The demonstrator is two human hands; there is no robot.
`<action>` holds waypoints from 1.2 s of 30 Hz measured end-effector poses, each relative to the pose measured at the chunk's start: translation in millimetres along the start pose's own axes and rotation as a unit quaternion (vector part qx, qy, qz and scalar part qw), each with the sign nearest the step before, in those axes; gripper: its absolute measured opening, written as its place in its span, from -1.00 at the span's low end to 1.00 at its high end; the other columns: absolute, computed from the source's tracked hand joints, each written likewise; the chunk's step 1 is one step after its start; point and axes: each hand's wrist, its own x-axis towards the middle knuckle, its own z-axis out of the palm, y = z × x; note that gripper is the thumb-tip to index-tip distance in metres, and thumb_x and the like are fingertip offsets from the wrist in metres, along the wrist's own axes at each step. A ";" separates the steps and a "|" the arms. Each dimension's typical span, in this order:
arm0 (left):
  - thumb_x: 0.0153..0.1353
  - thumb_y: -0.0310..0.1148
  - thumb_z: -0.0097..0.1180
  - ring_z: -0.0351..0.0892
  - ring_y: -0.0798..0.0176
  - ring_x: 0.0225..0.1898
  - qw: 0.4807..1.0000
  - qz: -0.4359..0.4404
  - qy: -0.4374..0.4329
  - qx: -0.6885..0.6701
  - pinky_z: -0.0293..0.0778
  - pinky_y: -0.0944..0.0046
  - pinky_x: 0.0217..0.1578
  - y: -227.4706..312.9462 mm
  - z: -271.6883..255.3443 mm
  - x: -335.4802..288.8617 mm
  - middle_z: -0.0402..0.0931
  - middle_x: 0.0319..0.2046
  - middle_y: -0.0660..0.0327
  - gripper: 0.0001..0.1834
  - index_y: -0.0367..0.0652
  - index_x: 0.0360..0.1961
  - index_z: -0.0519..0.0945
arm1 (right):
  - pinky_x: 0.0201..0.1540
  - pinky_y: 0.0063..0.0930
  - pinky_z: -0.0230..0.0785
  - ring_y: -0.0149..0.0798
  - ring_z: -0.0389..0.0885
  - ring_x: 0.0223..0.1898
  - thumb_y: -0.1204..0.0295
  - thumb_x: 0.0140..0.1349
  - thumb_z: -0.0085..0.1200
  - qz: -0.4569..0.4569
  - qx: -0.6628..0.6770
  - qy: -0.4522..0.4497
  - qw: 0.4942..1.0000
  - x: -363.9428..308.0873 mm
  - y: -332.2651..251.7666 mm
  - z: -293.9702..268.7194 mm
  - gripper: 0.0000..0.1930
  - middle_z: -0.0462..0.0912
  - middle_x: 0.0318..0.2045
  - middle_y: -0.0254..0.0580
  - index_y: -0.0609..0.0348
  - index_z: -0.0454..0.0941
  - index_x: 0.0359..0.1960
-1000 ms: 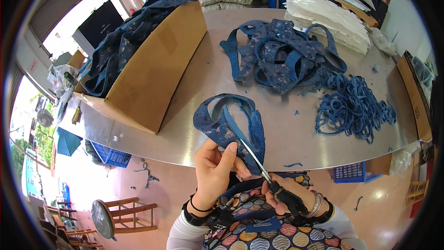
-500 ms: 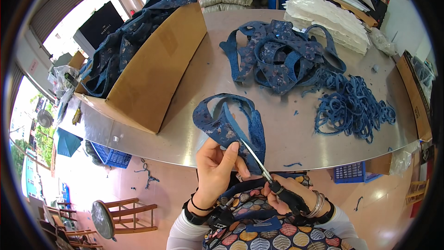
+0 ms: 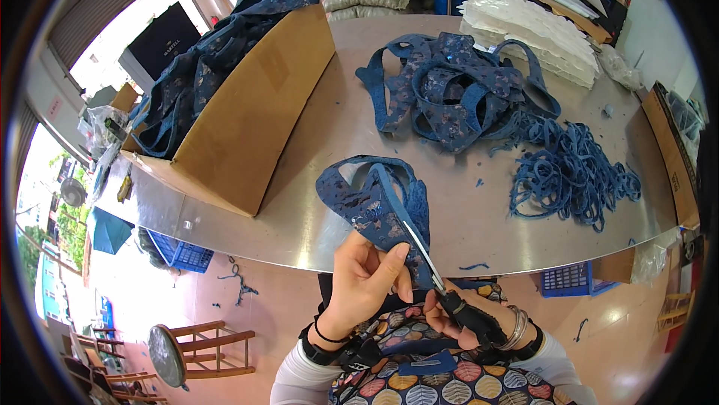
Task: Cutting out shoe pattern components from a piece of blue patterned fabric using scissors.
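Observation:
My left hand (image 3: 368, 277) pinches the lower part of a looped blue patterned fabric band (image 3: 367, 199), thumb on top, just above the table's near edge. My right hand (image 3: 460, 320) is closed round the black handles of a pair of scissors (image 3: 431, 263). The scissor blades point up and left, lying along the band's right edge with the fabric at them. Beyond, a heap of similar fabric bands (image 3: 457, 98) lies on the table. To its right is a tangled pile of thin blue trimmed strips (image 3: 565, 173).
A cardboard box (image 3: 262, 105) full of blue fabric bands stands on the metal table (image 3: 322, 210) at left. White stacked sheets (image 3: 524, 34) lie at the far right, with another carton (image 3: 670, 158) at the right edge. A stool (image 3: 168, 355) and blue crates (image 3: 180, 250) are below.
My left hand and the fabric band have shifted slightly right and down. The scissor blades look more upright along the band's edge.

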 end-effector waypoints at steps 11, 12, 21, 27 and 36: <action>0.19 -0.57 -0.08 0.45 0.39 -0.72 1.000 -0.007 0.007 0.010 0.33 0.49 -0.71 -0.2 -0.2 -0.9 0.47 -0.50 0.18 -0.76 -0.34 -0.10 0.29 | -0.49 -0.68 0.27 -0.45 0.41 -0.62 -0.20 -0.03 0.01 0.002 -0.054 -0.027 0.998 -1.1 -10.8 -1.8 -0.25 0.43 -0.64 -0.41 0.33 0.20 -0.16; 0.19 -0.57 -0.08 0.45 0.39 -0.72 1.000 -0.010 0.010 0.008 0.34 0.49 -0.70 0.5 -0.1 -1.0 0.46 -0.50 0.18 -0.75 -0.33 -0.10 0.28 | -0.50 -0.67 0.28 -0.46 0.42 -0.62 -0.18 -0.04 0.03 0.010 -0.029 -0.018 0.999 -1.1 -11.8 -0.8 -0.25 0.43 -0.66 -0.41 0.34 0.20 -0.16; 0.27 -0.43 -0.18 0.49 0.27 -0.69 0.996 -0.056 0.017 -0.072 0.37 0.41 -0.68 3.9 -1.5 1.2 0.49 -0.45 0.11 -0.76 -0.32 -0.08 0.26 | -0.53 -0.72 0.23 -0.49 0.44 -0.63 0.18 0.07 0.09 0.029 -0.066 -0.007 0.997 -2.4 -9.2 -7.3 -0.53 0.48 -0.65 -0.34 0.32 0.25 -0.21; 0.34 -0.26 -0.30 0.53 0.21 -0.69 0.994 -0.066 0.025 -0.078 0.35 0.45 -0.70 0.3 -1.4 0.8 0.50 -0.51 0.06 -0.69 -0.32 -0.14 0.30 | -0.48 -0.75 0.23 -0.48 0.42 -0.62 0.04 -0.13 0.25 0.017 0.015 -0.023 0.999 -0.6 -4.8 -3.7 -0.33 0.45 -0.64 -0.35 0.28 0.21 -0.19; 0.34 -0.25 -0.32 0.51 0.30 -0.71 0.998 -0.051 0.009 0.023 0.31 0.49 -0.72 -4.5 1.5 -4.8 0.48 -0.57 0.15 -0.69 -0.32 -0.23 0.33 | -0.52 -0.71 0.21 -0.49 0.38 -0.64 0.18 -0.03 0.22 -0.020 -0.048 -0.053 0.997 0.5 -11.4 -3.2 -0.47 0.41 -0.68 -0.38 0.22 0.21 -0.19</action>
